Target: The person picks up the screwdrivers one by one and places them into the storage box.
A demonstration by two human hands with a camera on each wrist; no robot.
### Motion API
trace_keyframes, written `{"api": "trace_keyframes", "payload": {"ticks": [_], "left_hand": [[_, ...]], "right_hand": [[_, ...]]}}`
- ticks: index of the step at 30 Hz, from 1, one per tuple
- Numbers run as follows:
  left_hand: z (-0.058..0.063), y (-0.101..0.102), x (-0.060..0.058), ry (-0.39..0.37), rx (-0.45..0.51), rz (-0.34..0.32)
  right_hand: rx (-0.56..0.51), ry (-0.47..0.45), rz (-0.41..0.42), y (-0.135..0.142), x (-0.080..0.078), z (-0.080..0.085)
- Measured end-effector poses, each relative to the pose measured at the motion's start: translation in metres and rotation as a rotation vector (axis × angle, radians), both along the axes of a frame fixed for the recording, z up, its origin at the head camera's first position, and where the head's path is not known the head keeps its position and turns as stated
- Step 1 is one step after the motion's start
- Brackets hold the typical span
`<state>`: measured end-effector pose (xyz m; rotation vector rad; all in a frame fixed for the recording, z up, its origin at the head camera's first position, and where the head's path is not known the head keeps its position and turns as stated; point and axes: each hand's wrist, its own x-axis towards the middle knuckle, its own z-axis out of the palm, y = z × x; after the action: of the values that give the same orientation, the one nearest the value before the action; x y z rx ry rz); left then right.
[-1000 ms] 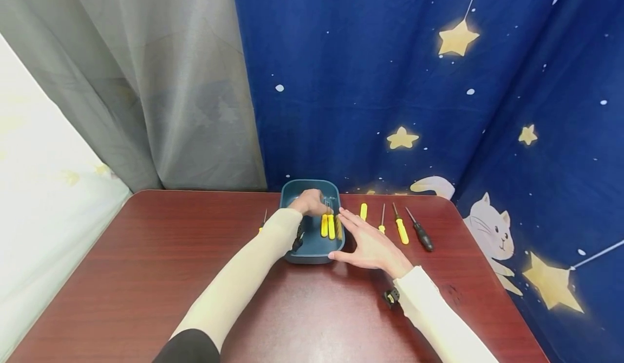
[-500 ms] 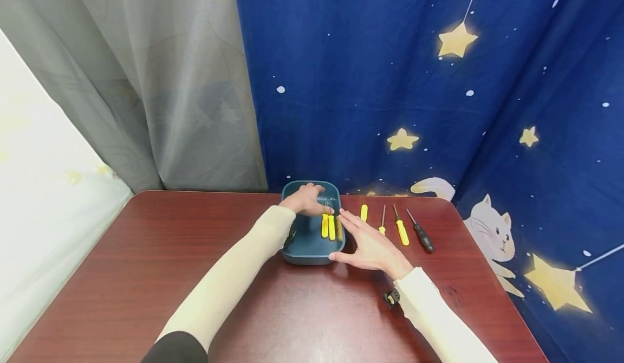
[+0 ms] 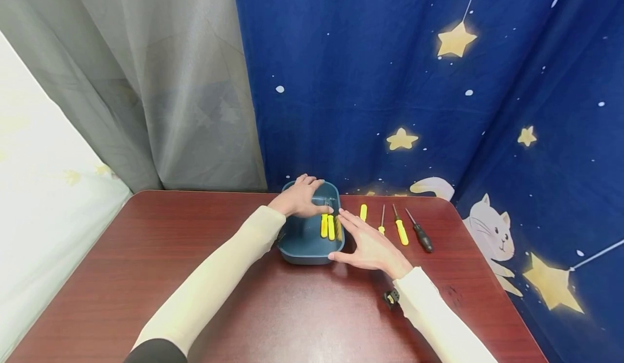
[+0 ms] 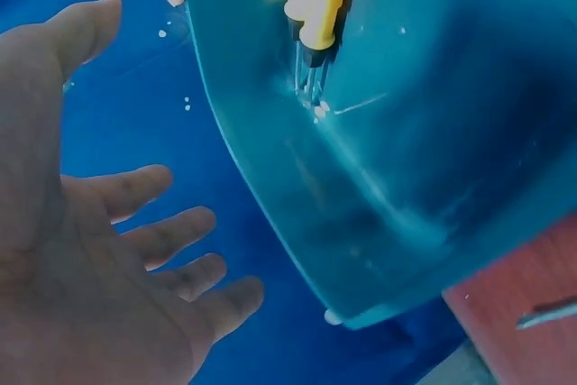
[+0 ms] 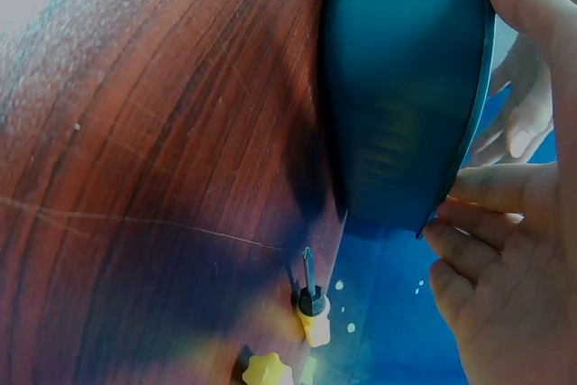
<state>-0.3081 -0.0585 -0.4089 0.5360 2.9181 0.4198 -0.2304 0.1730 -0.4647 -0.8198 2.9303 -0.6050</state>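
Observation:
A dark teal plastic bin (image 3: 304, 252) stands at the back of the table. Two yellow-handled screwdrivers (image 3: 331, 227) lie side by side in it, towards its right wall, tips to the back. My left hand (image 3: 299, 198) is over the bin's back left part, fingers spread and holding nothing; the left wrist view shows its palm (image 4: 99, 268) apart from the rim. My right hand (image 3: 370, 244) rests against the bin's right side. Its thumb and fairly straight fingers touch the rim in the right wrist view, where the bin's outer wall (image 5: 397, 87) shows.
Right of the bin lie several screwdrivers: yellow-handled ones (image 3: 402, 233) and a black-handled one (image 3: 423, 238). A metal shaft (image 4: 550, 315) lies on the table beyond the bin's other side. Curtains (image 3: 341, 108) hang behind the table's back edge.
My left hand has drawn away from the screwdriver shafts in the bin, moving left and back, and its fingers have spread. My right hand has stayed at the bin's side.

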Motion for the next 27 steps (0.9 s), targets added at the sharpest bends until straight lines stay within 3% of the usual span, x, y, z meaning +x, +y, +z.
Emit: {"api": "trace_keyframes", "payload": {"ticks": [10, 27], "left_hand": [[0.004, -0.014, 0.009, 0.133, -0.022, -0.034], [-0.002, -0.045, 0.027, 0.09, 0.194, 0.107]], "right_hand": [[0.009, 0.012, -0.006, -0.002, -0.002, -0.001], [0.016, 0.005, -0.02, -0.001, 0.001, 0.0]]}}
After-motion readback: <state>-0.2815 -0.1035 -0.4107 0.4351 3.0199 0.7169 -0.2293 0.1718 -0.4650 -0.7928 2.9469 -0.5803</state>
